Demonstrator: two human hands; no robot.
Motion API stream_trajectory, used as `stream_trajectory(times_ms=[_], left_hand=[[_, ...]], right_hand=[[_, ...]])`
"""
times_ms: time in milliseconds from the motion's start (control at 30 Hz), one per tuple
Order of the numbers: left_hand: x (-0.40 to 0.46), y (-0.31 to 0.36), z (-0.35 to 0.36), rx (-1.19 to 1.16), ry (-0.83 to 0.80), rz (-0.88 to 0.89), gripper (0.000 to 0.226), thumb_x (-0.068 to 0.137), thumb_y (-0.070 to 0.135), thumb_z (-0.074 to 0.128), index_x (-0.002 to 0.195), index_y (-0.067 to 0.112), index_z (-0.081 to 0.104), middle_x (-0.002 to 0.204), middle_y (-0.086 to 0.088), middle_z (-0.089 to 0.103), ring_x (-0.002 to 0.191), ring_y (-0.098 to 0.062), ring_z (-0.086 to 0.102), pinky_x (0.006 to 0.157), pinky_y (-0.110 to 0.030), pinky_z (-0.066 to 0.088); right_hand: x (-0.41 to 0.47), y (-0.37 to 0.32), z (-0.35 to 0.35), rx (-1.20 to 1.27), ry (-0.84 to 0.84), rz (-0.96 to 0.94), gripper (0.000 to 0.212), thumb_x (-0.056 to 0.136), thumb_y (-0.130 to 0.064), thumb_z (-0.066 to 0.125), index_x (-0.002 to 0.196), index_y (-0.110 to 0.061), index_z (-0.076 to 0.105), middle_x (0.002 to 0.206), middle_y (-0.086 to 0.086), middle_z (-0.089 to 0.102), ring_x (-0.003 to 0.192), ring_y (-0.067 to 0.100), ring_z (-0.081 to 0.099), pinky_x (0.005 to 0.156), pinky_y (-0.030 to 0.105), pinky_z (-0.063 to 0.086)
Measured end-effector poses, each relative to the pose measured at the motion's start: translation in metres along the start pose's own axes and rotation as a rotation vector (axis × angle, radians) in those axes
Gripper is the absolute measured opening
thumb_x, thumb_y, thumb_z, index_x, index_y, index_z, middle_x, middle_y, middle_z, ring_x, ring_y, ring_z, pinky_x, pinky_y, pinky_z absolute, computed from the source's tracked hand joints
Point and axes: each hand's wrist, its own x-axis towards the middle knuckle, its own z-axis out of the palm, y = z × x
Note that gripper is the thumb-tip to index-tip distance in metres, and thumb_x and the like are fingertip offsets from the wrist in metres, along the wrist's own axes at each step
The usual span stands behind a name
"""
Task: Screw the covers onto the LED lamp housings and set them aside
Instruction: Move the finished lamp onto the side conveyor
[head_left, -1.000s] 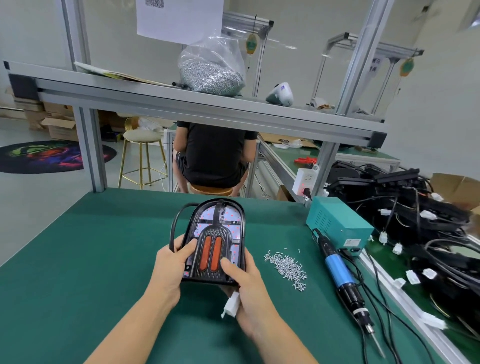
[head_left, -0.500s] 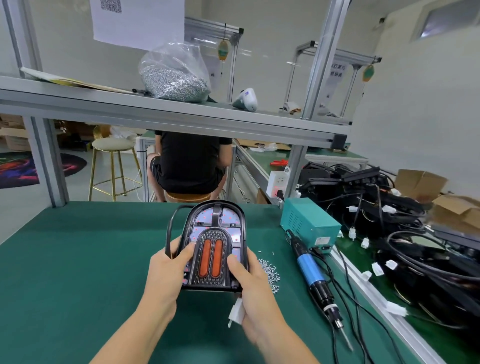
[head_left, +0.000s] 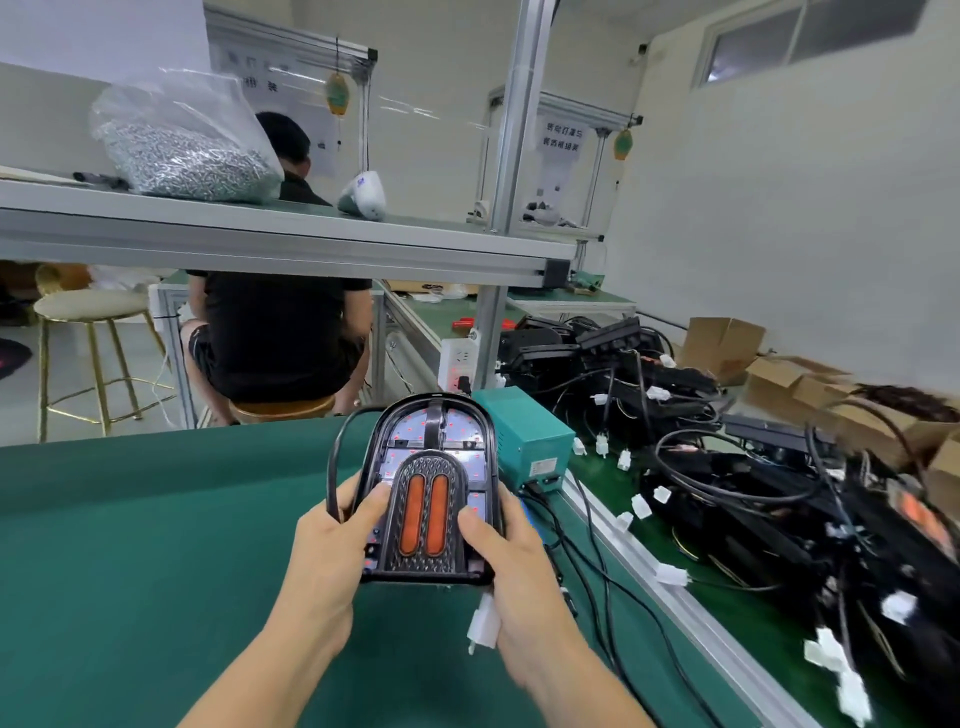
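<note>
- LED lamp housing (head_left: 434, 483), black, arched top, held up above green bench mat (head_left: 130, 519), centre frame, face toward camera; two orange strips upright in lower middle.
- Left hand (head_left: 322, 545) gripping housing's 9 o'clock edge, thumb curled onto front face.
- Right hand (head_left: 511, 556) gripping 3 o'clock edge, thumb on front face near the strips.
- Black cable (head_left: 335, 467) looping out at 10 o'clock of housing; white connector (head_left: 483, 623) hanging at 6 o'clock, against right palm.
- Teal power box (head_left: 524, 436) just behind at 2 o'clock.
- Heap of black lamps and cables (head_left: 727, 467) at 3 o'clock, well apart.
- Bag of screws (head_left: 182, 145) on upper shelf, 11 o'clock.
</note>
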Motion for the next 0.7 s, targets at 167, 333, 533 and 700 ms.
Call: stream_trajectory(times_ms=[167,333,533,700], left_hand=[[0.005,0.000,0.047,0.019,-0.094,-0.008,0.019,0.095,0.020,0.055,0.101,0.025,0.073,0.093,-0.004,0.075,0.084,-0.021,0.072,0.082,-0.044,0.054],[0.012,0.002,0.095,0.024,-0.198,-0.042,0.018,0.095,0.022,0.056,0.101,0.024,0.073,0.093,-0.005,0.075,0.091,-0.028,0.070,0.087,-0.050,0.052],[0.022,-0.001,0.154,0.032,-0.287,-0.071,0.018,0.094,0.019,0.057,0.089,0.019,0.074,0.082,0.000,0.075,0.067,-0.012,0.067,0.068,-0.033,0.048],[0.029,-0.002,0.203,0.032,-0.364,-0.123,0.014,0.092,0.025,0.060,0.096,0.021,0.073,0.092,-0.003,0.074,0.093,-0.028,0.065,0.091,-0.044,0.045]], right_hand=[[-0.003,-0.020,-0.035,-0.015,0.098,-0.063,0.051,0.094,-0.028,0.061,0.141,-0.036,0.044,0.131,-0.005,0.062,0.120,0.016,0.060,0.107,0.044,0.043],[-0.007,-0.040,-0.071,-0.089,0.199,-0.154,0.036,0.099,-0.030,0.054,0.134,-0.036,0.051,0.124,-0.011,0.066,0.115,0.009,0.062,0.105,0.041,0.046],[-0.009,-0.063,-0.116,-0.120,0.335,-0.218,0.029,0.101,-0.021,0.051,0.129,-0.028,0.056,0.115,-0.005,0.071,0.105,0.013,0.068,0.093,0.036,0.053],[-0.014,-0.082,-0.153,-0.143,0.444,-0.248,0.024,0.100,-0.023,0.053,0.123,-0.031,0.058,0.112,-0.009,0.072,0.099,0.004,0.068,0.078,0.020,0.053]])
